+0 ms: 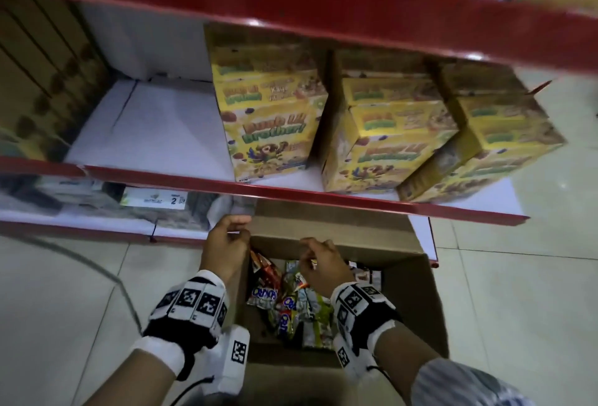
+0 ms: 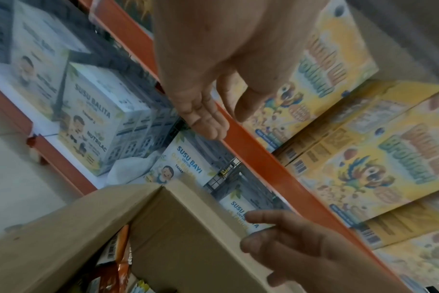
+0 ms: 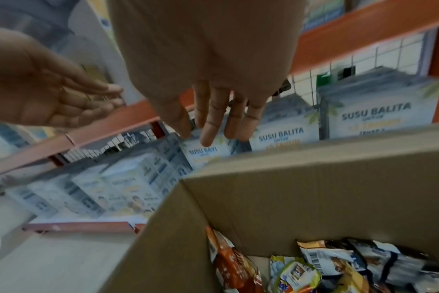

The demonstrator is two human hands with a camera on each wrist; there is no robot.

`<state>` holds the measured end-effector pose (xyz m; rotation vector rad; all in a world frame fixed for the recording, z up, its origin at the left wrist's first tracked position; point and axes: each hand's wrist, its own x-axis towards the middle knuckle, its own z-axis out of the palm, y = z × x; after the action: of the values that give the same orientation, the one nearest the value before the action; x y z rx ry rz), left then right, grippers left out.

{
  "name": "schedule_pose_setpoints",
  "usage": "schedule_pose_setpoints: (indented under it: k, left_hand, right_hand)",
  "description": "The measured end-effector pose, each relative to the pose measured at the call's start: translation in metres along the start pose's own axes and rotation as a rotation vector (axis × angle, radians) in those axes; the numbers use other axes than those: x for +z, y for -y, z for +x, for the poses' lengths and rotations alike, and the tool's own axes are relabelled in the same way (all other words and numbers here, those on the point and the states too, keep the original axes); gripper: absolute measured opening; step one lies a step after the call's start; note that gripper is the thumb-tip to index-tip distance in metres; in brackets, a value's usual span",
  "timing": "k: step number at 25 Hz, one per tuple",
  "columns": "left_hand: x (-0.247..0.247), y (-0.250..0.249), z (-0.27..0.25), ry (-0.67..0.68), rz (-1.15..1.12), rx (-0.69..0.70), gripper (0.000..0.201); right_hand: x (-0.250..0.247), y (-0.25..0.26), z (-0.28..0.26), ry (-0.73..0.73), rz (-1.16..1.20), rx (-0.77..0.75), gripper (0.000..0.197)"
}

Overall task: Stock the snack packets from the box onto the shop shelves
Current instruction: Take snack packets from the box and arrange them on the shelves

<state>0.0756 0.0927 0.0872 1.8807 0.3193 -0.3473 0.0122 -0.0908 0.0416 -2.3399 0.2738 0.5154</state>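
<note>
An open cardboard box (image 1: pixel 407 279) stands on the floor against the shelf unit, with several snack packets (image 1: pixel 291 302) loose inside. My left hand (image 1: pixel 226 243) hovers over the box's far left corner, fingers relaxed and holding nothing. To its right, my right hand (image 1: pixel 320 263) hangs over the packets, also empty. In the left wrist view the left hand (image 2: pixel 213 119) has straight fingers above the box corner (image 2: pixel 163 188). In the right wrist view the right hand (image 3: pixel 213 123) points past the box wall (image 3: pixel 313 188), above the packets (image 3: pixel 313 267).
The red-edged middle shelf (image 1: pixel 161 133) has a bare white stretch on its left and yellow cereal boxes (image 1: pixel 268 120) on its right. Milk cartons (image 2: pixel 98 126) fill the bottom shelf behind the box. A cable (image 1: pixel 106 276) lies on the tiled floor at left.
</note>
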Motion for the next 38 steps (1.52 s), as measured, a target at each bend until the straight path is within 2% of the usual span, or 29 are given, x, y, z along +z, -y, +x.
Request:
schedule_pose_setpoints:
  k: [6,9,11,13,16,19,22,24,27,30,32,35,37,38]
  left_hand:
    - [0.032,0.083,0.051,0.122,-0.060,0.016,0.020]
    - [0.040,0.112,0.066,0.186,-0.008,0.026,0.017]
    - [0.042,0.126,0.072,0.216,0.076,0.080,0.018]
    - [0.043,0.133,0.078,0.217,0.116,0.128,0.023]
    - [0.044,0.139,0.088,0.210,0.143,0.167,0.025]
    - [0.043,0.136,0.090,0.252,0.145,0.167,0.022]
    - [0.039,0.136,0.089,0.288,0.070,0.181,0.019]
    - [0.031,0.135,0.082,0.324,0.031,0.248,0.034]
    - [0.019,0.127,0.066,0.452,0.021,0.332,0.060]
    - [0.020,0.124,0.058,0.647,-0.072,0.313,0.065]
    - [0.024,0.122,0.057,0.666,-0.124,0.327,0.057]
    - [0.032,0.120,0.057,0.652,-0.164,0.337,0.042]
    - [0.034,0.118,0.059,0.644,-0.249,0.281,0.041]
    - [0.034,0.117,0.060,0.640,-0.301,0.250,0.042]
  right_hand:
    - [0.118,-0.069,0.095,0.190,-0.164,0.012,0.055]
    - [0.170,-0.104,0.133,0.264,-0.257,0.028,0.073]
    - [0.191,-0.122,0.148,0.281,-0.357,-0.010,0.067]
    - [0.197,-0.129,0.156,0.235,-0.350,-0.054,0.062]
    - [0.179,-0.118,0.153,0.246,-0.352,-0.048,0.054]
    - [0.130,-0.096,0.130,0.264,-0.251,-0.048,0.048]
    - [0.070,-0.084,0.094,0.256,0.070,-0.049,0.022]
    - [0.040,-0.078,0.068,0.154,0.377,-0.040,0.010]
    - [0.018,-0.078,0.044,0.072,0.803,-0.068,0.020]
    - [0.013,-0.074,0.039,0.014,0.912,-0.171,0.021]
    - [0.016,-0.071,0.038,-0.019,0.961,-0.247,0.034]
    - [0.020,-0.074,0.038,-0.009,0.924,-0.449,0.090]
    - [0.016,-0.075,0.035,-0.071,0.635,-0.603,0.118]
    - [0.013,-0.074,0.034,-0.152,0.427,-0.656,0.125]
